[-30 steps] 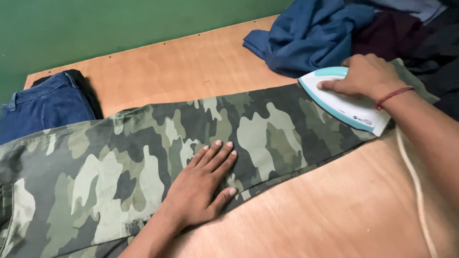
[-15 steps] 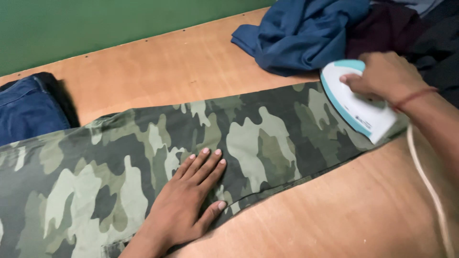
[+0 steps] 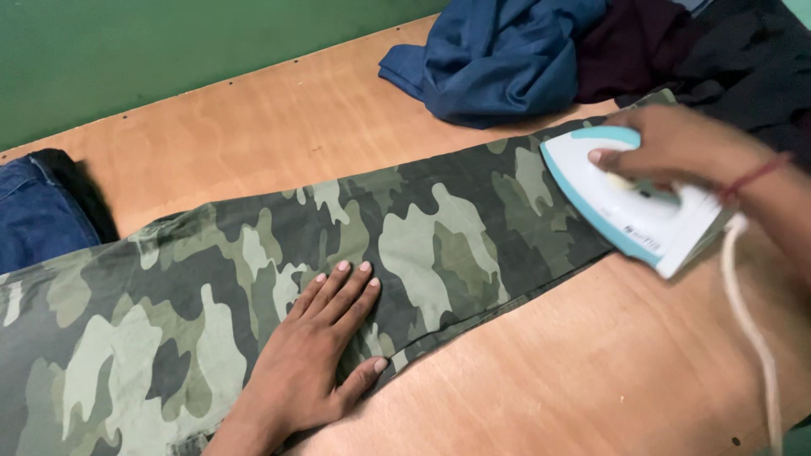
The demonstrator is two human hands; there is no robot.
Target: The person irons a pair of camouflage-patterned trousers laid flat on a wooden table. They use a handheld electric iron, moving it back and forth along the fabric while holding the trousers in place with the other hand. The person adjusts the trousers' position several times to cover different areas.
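1. Across the wooden table, seen from the head camera, a pair of camouflage trousers lies flat, one leg stretched from lower left to upper right.
2. On the near edge of that leg rests the left hand, opened wide with fingers spread and palm pressed flat to the cloth; it grips nothing.
3. At the far end of the leg, the right hand is closed around the handle of a white and turquoise iron, whose base sits on the trousers with its heel over the table's edge of the cloth.
4. A pale cord trails from the iron toward the lower right.
5. Beyond the iron lies a heap of clothes, blue, maroon and dark; folded blue jeans sit at the left.
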